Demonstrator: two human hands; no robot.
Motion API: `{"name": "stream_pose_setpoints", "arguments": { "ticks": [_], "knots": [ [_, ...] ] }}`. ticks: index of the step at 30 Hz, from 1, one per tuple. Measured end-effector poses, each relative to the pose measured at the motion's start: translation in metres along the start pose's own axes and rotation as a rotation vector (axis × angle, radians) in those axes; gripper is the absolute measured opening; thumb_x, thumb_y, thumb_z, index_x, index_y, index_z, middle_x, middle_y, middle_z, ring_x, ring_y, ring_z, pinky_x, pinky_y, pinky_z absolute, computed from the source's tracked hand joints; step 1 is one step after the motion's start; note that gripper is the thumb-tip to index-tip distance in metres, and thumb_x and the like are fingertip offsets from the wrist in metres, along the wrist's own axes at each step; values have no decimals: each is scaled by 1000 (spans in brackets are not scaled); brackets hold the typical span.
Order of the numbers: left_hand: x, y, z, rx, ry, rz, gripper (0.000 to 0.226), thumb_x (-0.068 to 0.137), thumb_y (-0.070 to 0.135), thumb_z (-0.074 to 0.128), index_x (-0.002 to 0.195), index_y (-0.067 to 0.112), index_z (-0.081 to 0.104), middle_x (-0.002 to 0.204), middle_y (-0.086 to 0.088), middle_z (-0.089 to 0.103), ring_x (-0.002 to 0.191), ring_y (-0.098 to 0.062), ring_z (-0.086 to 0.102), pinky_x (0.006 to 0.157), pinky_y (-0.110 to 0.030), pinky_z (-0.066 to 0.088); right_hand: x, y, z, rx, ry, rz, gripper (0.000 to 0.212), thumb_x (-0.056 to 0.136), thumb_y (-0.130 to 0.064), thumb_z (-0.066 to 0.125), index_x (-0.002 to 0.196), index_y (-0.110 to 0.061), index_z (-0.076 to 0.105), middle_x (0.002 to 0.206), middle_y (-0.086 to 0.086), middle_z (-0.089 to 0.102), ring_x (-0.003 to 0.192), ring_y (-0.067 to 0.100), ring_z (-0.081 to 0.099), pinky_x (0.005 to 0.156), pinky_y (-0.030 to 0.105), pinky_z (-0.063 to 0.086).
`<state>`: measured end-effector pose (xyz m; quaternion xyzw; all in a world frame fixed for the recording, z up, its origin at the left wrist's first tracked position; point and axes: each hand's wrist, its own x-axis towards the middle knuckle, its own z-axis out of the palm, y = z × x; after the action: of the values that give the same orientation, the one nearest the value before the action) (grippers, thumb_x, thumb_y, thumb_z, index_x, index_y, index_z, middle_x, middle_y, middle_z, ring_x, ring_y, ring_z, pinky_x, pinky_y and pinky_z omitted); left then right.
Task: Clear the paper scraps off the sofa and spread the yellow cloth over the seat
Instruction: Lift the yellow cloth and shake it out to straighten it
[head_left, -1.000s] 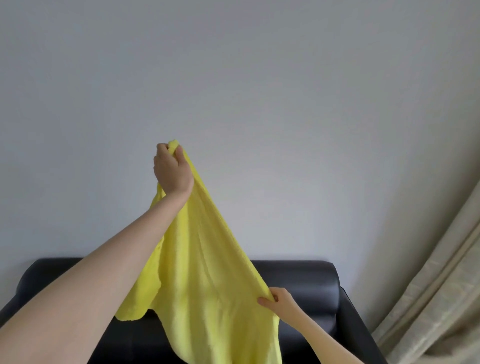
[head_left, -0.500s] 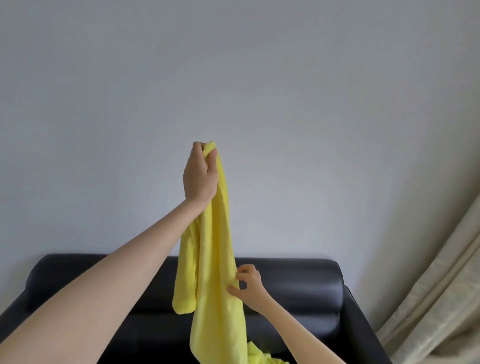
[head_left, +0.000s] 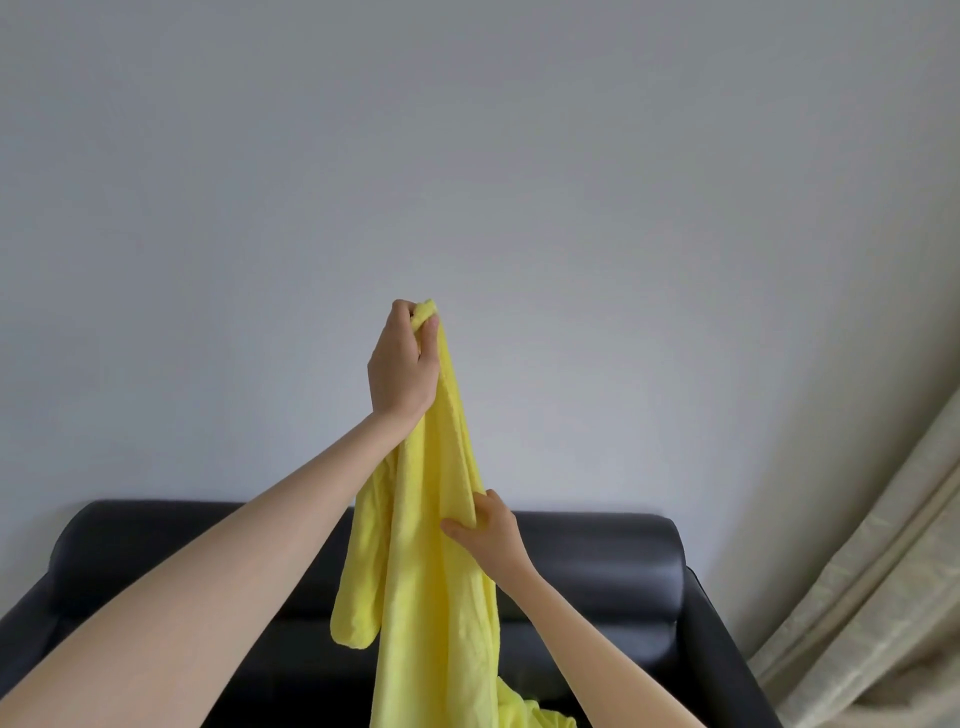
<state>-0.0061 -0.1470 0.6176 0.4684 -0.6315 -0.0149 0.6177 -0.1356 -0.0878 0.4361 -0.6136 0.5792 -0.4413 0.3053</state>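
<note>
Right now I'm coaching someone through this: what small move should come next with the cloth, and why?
Probably slide the right hand outward along the edge, away from the left hand. The yellow cloth hangs bunched in a narrow column above the sofa, so it needs opening before it can cover the seat.

Sofa (head_left: 597, 571) seat behind yellow cloth (head_left: 431, 571), its lower end off-frame.

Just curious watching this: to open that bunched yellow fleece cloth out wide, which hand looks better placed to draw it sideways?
Probably the right hand. It pinches an edge of the yellow fleece cloth midway down, free to draw it sideways, while the left hand grips the top as the anchor above the black leather sofa.
</note>
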Motion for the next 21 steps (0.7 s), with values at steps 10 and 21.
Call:
{"name": "stream_pose_setpoints", "arguments": {
  "ticks": [10,21],
  "knots": [
    [7,-28,-7,117,35,-98,20,100,31,38,100,13,45,89,7,50,77,-14,45,64,-31,32,-9,5,-48,248,-105,70,25,71,-46,79,75,-23,70,93,-3,57,84,8,62,73,20,50],
    [13,-45,-8,8,-33,-227,15,99,32,40,91,20,37,91,3,51,82,-19,47,67,-31,32,0,4,-81,120,-133,49,46,69,-35,84,61,-12,45,66,-3,42,65,14,39,62,20,30]
  ]
}}
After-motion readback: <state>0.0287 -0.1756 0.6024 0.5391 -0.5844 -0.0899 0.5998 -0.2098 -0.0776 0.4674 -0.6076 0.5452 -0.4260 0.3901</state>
